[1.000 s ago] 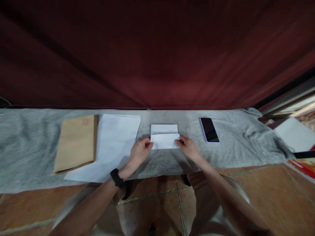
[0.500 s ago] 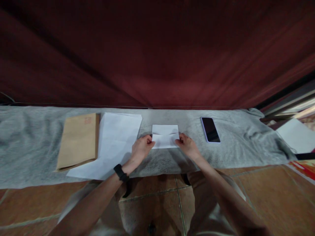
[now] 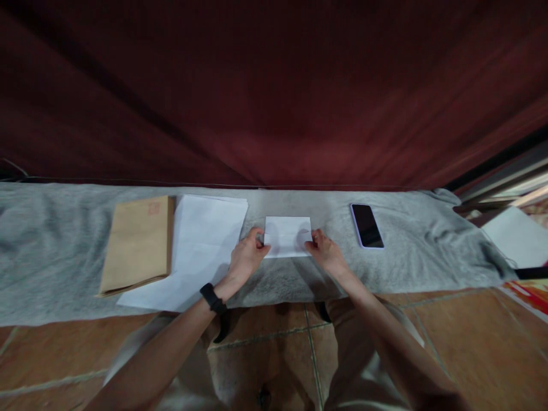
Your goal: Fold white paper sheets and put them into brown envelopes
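left hand (image 3: 246,258) pinching folded paper (image 3: 287,236) left edge | right hand (image 3: 326,253) pinching right edge | on grey cloth (image 3: 402,257)

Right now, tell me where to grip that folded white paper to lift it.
Take the folded white paper by its short left and right ends, coming from the near side. It lies flat on the grey cloth, and the left hand and right hand already pinch there.

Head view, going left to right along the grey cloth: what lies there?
Brown envelope → white sheets → left hand → folded white paper → right hand → black phone → white paper at far right.
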`<state>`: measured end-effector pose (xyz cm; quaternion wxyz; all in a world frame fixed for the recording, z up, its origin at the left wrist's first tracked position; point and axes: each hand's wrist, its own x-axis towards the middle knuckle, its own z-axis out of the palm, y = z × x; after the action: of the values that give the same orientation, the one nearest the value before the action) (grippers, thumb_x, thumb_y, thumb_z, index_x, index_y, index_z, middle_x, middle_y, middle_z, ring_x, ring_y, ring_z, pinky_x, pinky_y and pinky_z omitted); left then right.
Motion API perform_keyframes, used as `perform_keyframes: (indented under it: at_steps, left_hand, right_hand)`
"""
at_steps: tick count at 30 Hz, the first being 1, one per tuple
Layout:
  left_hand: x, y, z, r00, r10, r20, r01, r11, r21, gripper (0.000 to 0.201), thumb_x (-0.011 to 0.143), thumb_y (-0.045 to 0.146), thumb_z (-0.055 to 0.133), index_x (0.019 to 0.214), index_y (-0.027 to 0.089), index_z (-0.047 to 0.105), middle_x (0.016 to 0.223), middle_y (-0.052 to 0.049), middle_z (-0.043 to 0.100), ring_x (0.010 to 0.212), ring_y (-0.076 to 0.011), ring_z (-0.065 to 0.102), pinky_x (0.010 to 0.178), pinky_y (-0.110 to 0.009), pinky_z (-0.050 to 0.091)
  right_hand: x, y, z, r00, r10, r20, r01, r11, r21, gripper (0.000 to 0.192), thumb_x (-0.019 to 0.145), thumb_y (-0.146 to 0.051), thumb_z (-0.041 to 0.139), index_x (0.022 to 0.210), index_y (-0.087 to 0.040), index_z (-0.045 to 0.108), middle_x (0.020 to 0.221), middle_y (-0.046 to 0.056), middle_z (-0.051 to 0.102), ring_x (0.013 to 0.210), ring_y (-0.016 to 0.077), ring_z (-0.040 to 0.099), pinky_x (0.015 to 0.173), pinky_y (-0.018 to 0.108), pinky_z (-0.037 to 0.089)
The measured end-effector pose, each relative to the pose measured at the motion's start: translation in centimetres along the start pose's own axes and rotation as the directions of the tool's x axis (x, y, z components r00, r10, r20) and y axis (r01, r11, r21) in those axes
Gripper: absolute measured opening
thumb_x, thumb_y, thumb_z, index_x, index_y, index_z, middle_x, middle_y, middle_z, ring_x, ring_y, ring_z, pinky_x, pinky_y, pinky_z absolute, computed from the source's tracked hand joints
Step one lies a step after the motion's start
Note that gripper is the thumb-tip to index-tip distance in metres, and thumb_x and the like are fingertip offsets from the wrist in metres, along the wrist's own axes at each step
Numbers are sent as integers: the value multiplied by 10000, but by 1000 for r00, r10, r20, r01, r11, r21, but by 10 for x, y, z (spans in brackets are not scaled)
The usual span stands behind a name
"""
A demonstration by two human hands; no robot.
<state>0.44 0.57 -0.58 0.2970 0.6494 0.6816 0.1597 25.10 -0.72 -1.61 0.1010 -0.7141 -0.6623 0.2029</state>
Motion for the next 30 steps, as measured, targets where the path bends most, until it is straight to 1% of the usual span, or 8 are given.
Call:
perform_keyframes:
  at_steps: [11, 15, 18, 20, 22, 24, 27, 30]
  left_hand:
    - [2, -1, 2, 1000, 6, -10, -6, 998, -67, 389, 850, 277, 682, 1228, 253, 595, 686, 63, 647, 620, -157, 604, 592, -265, 349]
    - [5, -4, 5, 998, 29, -62, -42, 974, -224, 374, 818, 266, 692, 1181, 235, 604, 633, 72, 622, 592, -159, 590, 598, -271, 364]
    - [6, -4, 4, 997, 35, -74, -69, 847, -526, 479, 783, 311, 726, 1220, 210, 560, 677, 58, 669, 614, -160, 611, 630, -275, 419]
    - [6, -1, 2, 999, 49, -17, -47, 713, -699, 556, 742, 375, 776, 1222, 203, 553, 781, 20, 728, 690, -171, 659, 678, -282, 466]
    - [4, 2, 0, 992, 108, 72, -11, 622, -783, 550, 692, 425, 827, 1140, 196, 607, 892, -23, 764, 791, -193, 696, 742, -299, 501]
    - [2, 6, -1, 976, 175, 132, 4, 588, -809, 451, 671, 450, 848, 990, 184, 671, 920, -41, 772, 836, -203, 700, 779, -309, 515]
    - [-1, 14, -1, 985, 157, 66, -29, 538, -843, 319, 700, 444, 836, 810, 183, 690, 820, -15, 744, 783, -171, 670, 740, -277, 516]
    - [-5, 23, -4, 998, 44, -38, -52, 388, -920, 298, 689, 388, 861, 730, 193, 639, 734, 33, 679, 707, -124, 620, 679, -237, 528]
  right_hand:
    - [3, -2, -1, 999, 41, 12, -42, 999, 18, 172, 947, -292, 572, 1106, -227, 583, 868, 42, 704, 829, 224, 680, 709, 287, 438]
    - [10, 8, 3, 1000, -4, -28, 9, 979, 204, 93, 889, -279, 597, 964, -224, 603, 806, 3, 657, 774, 180, 632, 694, 269, 429]
    - [18, 15, 2, 999, -19, -43, 36, 886, 462, 147, 832, -348, 607, 771, -223, 561, 685, -33, 567, 668, 155, 555, 633, 270, 416]
    - [21, 15, -4, 999, -11, -34, 31, 761, 649, 251, 805, -449, 627, 725, -228, 539, 636, -45, 524, 611, 146, 507, 582, 272, 402]
    - [21, 13, -13, 999, -8, -42, 38, 617, 786, 337, 773, -543, 670, 744, -228, 555, 634, -44, 531, 594, 141, 489, 561, 269, 392]
    - [20, 9, -23, 996, 9, -90, 73, 518, 853, 393, 751, -595, 715, 771, -226, 581, 647, -43, 545, 601, 135, 483, 567, 261, 387]
    - [18, 5, -36, 984, 19, -177, 151, 438, 886, 426, 804, -651, 680, 817, -229, 622, 682, -36, 561, 640, 139, 509, 607, 254, 412]
    - [16, 5, -44, 976, -67, -208, 216, 422, 880, 456, 845, -674, 642, 947, -230, 672, 814, 0, 652, 782, 171, 598, 723, 276, 478]
